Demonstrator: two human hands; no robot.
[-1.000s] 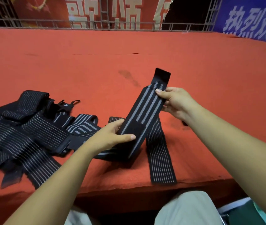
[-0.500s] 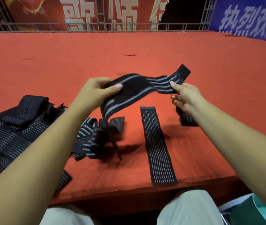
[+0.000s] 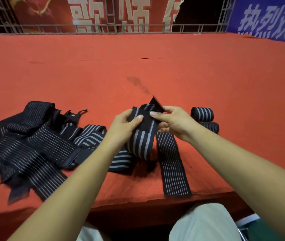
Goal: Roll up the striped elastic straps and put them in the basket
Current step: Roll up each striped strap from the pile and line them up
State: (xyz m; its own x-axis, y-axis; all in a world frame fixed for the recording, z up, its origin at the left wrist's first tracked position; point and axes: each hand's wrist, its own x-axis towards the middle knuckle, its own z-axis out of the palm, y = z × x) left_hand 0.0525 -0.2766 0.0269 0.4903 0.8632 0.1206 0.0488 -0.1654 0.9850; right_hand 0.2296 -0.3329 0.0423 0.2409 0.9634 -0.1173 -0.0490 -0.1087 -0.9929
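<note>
I hold one black elastic strap [image 3: 141, 141] with grey stripes between both hands, just above the red surface. My left hand [image 3: 123, 126] grips its upper part, thumb on the plain black patch. My right hand [image 3: 171, 121] pinches the folded top end. The strap's lower length hangs down onto the cloth. A rolled striped strap [image 3: 202, 114] lies to the right of my right hand, with another strap [image 3: 209, 126] beside it. A flat thin-striped strap [image 3: 172, 165] runs toward the front edge. No basket is in view.
A tangled pile of black striped straps [image 3: 32, 141] covers the left of the red-covered platform [image 3: 155, 70]. The platform's front edge [image 3: 138, 203] is close to my knees. A metal railing [image 3: 103, 29] and banners stand at the far end.
Both hands have come down and together. The strap, stretched out between them before, is now bunched at its top end. The rolled strap at the right has come into view.
</note>
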